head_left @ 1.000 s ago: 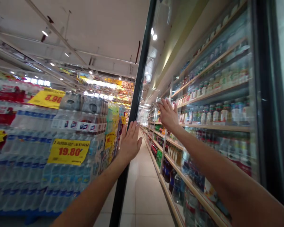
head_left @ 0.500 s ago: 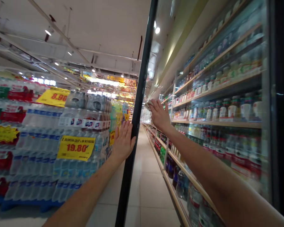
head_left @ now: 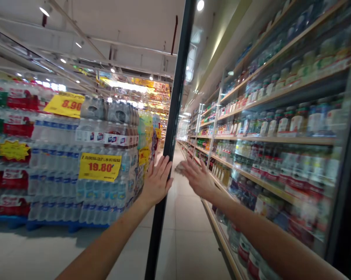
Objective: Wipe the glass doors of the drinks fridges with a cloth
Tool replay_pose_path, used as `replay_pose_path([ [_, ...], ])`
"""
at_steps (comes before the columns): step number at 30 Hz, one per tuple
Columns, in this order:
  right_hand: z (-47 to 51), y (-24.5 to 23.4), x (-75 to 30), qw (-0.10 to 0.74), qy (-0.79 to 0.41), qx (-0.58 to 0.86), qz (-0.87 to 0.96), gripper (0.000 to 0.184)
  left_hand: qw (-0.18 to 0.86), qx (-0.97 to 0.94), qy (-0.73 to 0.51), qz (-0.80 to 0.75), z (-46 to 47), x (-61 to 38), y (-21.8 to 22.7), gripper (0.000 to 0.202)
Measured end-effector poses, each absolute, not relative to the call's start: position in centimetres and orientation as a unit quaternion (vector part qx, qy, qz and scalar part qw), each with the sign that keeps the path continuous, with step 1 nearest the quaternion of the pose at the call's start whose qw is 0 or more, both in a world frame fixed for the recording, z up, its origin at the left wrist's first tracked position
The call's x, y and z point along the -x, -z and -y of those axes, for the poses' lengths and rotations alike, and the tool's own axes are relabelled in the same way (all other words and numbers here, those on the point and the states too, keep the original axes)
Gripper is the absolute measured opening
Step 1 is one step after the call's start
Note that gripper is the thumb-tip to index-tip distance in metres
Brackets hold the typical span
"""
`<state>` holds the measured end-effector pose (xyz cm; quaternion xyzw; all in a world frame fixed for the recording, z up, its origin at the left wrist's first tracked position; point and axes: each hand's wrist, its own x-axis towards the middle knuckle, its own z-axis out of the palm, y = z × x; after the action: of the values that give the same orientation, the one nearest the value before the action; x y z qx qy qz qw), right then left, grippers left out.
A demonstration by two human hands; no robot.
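A crumpled, soft-looking grey-brown cloth (head_left: pixel 179 168) was under the outstretched fingertips of the right hand (head_left: pixel 199 181), near the left edge of a smooth, see-through glass pane (head_left: pixel 199 91). That hand was blurred, its fingers long and slightly parted, holding the cloth at the glass. The left hand (head_left: pixel 158 181) lay flat on the straight, dull black frame (head_left: pixel 160 217) bordering the pane, fingers a little apart and gripping nothing.

Within the pane showed long shelves with pale wood-like edges (head_left: pixel 276 140), lined with round-capped bottles; whether seen through or mirrored, I cannot tell. The right forearm hid part of the lower rows. Left of the frame, film-wrapped clear bottles (head_left: pixel 55 163) rose from a blue pallet (head_left: pixel 73 226), a flat yellow price sign (head_left: pixel 100 167) hanging before them.
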<state>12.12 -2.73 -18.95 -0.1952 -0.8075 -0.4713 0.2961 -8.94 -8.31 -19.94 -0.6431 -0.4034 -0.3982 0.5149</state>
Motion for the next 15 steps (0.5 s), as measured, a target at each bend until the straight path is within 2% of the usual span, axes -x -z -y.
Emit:
replay_pose_path([
  [4,3.6,25.8,-14.0,0.187,0.462,0.087,0.863,0.048,0.5,0.667,0.376,0.404,8.5,8.3,22.6,0.05],
  [6,3.5,26.2,-15.3,0.215,0.476,0.101,0.847,0.047,0.498,0.674,0.371,0.399,8.5,7.7,23.3,0.048],
  [10,2.7,23.1,-17.5,0.368,0.499,0.238,0.748,0.044,0.494,0.682,0.373,0.39,8.0,5.9,24.1,0.047],
  [12,2.7,23.4,-18.3,0.37,0.5,0.25,0.742,0.042,0.485,0.688,0.371,0.393,7.7,4.9,24.6,0.048],
  [15,3.5,26.1,-19.6,0.298,0.504,0.174,0.792,0.04,0.47,0.7,0.367,0.393,7.2,3.8,25.6,0.049],
])
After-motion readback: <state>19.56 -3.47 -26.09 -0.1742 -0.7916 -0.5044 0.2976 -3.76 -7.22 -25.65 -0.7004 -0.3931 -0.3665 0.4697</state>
